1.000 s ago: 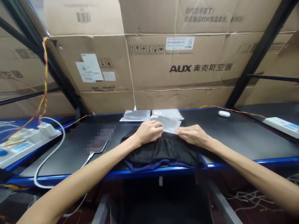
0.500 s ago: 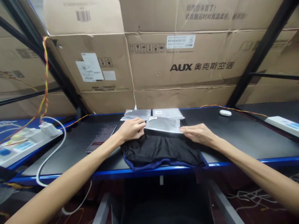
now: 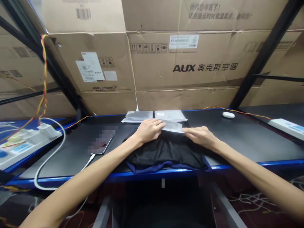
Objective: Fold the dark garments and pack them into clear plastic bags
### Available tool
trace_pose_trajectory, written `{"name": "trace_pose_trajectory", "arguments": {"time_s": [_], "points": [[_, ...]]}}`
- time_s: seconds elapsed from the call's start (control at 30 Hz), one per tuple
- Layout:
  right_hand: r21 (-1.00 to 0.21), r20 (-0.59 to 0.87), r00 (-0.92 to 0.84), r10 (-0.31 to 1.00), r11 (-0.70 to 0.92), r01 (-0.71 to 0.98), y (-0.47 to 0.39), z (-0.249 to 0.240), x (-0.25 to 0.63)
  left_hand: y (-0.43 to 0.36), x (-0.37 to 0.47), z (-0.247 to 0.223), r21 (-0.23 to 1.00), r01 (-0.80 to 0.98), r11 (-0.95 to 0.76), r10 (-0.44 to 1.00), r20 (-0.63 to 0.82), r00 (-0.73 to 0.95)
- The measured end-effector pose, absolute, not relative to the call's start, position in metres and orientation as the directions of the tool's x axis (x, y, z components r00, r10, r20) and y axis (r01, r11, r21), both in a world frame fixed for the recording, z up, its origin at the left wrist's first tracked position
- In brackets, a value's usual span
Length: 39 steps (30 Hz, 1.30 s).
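Note:
A translucent white packet [image 3: 173, 126] spans the gap between my two hands, above black cloth with a blue edge [image 3: 163, 152]. My left hand [image 3: 150, 130] lies over the packet's left part, fingers together and pressed on it. At the packet's right corner, my right hand [image 3: 198, 135] pinches it between thumb and fingers. Two more pale packets lie side by side behind, one at the left [image 3: 139, 116] and one at the right [image 3: 170, 115]. The cloth reaches the table's front edge.
A phone [image 3: 104, 145] with a white cable lies left of the cloth. Power strips stand at the far left [image 3: 28, 145] and far right [image 3: 288, 126]. A small white case [image 3: 228, 115] sits at the back right. Cardboard [image 3: 190, 79] walls the back.
My left hand has moved right across the packet and now covers its left part and label. My right hand has stayed at the right corner. More of the phone and its cable shows.

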State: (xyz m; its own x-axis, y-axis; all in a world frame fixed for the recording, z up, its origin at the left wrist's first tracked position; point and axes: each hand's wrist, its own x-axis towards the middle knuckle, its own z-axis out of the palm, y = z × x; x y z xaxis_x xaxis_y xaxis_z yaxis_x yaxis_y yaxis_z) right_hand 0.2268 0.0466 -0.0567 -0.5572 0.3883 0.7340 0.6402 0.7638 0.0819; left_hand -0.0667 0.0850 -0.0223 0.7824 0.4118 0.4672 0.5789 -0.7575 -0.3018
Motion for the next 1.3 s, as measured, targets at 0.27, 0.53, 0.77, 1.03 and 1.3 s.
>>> {"name": "trace_pose_trajectory", "arguments": {"time_s": [0.27,0.53,0.77,1.03,1.3], "points": [[-0.023,0.667,-0.544,0.508,0.744,0.667,0.042,-0.052,0.215,0.107,-0.108,0.005,-0.265,0.766,-0.586,0.478,0.65,0.591],[-0.097,0.437,-0.657,0.614,0.758,0.645,0.046,-0.053,0.212,0.152,-0.15,-0.022,-0.234,0.899,-0.369,0.772,0.462,0.437],[-0.161,0.386,-0.641,0.663,0.733,0.661,0.048,-0.052,0.21,0.139,-0.147,-0.016,-0.11,0.849,-0.517,0.765,0.385,0.516],[-0.342,0.145,-0.645,0.75,0.65,0.679,0.046,-0.035,0.194,0.085,-0.121,-0.022,0.169,0.619,-0.767,0.63,0.012,0.777],[-0.331,0.047,-0.695,0.717,0.668,0.666,0.051,-0.041,0.184,0.079,-0.122,-0.035,0.227,0.63,-0.742,0.652,0.026,0.758]]}}
